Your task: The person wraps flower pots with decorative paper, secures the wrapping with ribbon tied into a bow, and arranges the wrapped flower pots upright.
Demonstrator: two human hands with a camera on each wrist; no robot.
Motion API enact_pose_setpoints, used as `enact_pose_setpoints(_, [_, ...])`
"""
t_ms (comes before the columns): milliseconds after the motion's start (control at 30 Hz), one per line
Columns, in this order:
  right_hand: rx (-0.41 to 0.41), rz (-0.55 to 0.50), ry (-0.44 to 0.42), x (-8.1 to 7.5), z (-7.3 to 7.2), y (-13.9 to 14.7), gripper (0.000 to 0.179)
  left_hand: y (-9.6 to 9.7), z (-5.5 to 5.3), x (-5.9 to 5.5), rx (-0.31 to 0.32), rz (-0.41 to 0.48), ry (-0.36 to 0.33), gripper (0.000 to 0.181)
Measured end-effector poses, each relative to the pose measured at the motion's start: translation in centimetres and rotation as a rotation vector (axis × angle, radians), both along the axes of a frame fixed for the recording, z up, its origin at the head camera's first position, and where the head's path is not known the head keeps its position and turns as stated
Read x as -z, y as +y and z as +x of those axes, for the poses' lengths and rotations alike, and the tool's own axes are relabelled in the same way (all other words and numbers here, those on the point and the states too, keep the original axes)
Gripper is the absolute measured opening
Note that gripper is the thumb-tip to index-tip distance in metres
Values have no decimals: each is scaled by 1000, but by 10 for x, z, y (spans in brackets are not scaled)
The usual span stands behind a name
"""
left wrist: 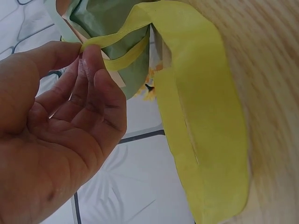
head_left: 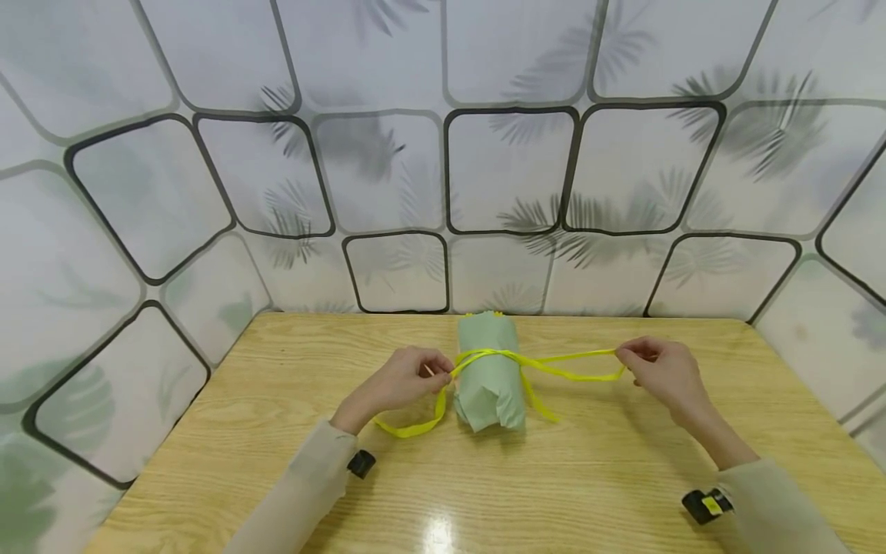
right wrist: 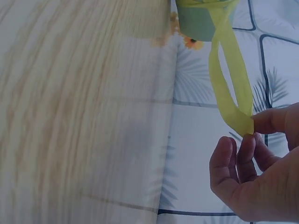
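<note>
A bundle wrapped in pale green paper lies on the table, with a yellow ribbon tied round its middle. Orange-yellow flowers peek out of its far end. Close by the bundle's left side, my left hand pinches the ribbon between thumb and fingertips; a loose tail curls down below it. Out to the right, my right hand pinches the end of a long ribbon loop drawn out from the knot. Another ribbon tail hangs at the bundle's right side.
The wooden table reaches back to a wall covering with dark outlined shapes and leaf prints. Small black devices sit at both wrists, one on the left and one on the right.
</note>
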State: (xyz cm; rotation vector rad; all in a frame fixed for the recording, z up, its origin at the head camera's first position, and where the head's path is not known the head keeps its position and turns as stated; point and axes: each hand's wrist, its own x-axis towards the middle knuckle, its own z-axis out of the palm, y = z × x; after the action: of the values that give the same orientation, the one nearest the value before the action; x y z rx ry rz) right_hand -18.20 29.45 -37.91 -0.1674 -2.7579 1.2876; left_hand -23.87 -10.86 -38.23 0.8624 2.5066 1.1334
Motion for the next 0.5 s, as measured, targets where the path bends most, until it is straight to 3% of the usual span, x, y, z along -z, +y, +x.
enact_pose_setpoints(300, [56,-225,-38,-2,-2,15,44,0,0,2,-9,3,-11,14])
enact_pose_setpoints(500, [95,-389,-66,-2,-3,21,23,-1,1,2,-17,-8,0,13])
